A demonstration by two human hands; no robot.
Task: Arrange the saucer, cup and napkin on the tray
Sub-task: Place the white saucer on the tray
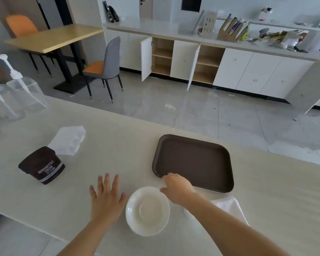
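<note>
saucer btwn hands (R touching rim)

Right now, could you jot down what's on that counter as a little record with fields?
tray: brown tray, nothing on it
saucer: white saucer on the counter, near the tray's corner
napkin: white napkin, partly hidden by the right forearm
cup: not seen
left hand: left hand open, flat beside the saucer
right hand: right hand at the saucer's rim, grip unclear
other: cocoa tub, clear plastic tray

The right hand touches the far rim of the white saucer, just beside the brown tray, while the left hand lies flat with fingers spread on the counter.
</note>
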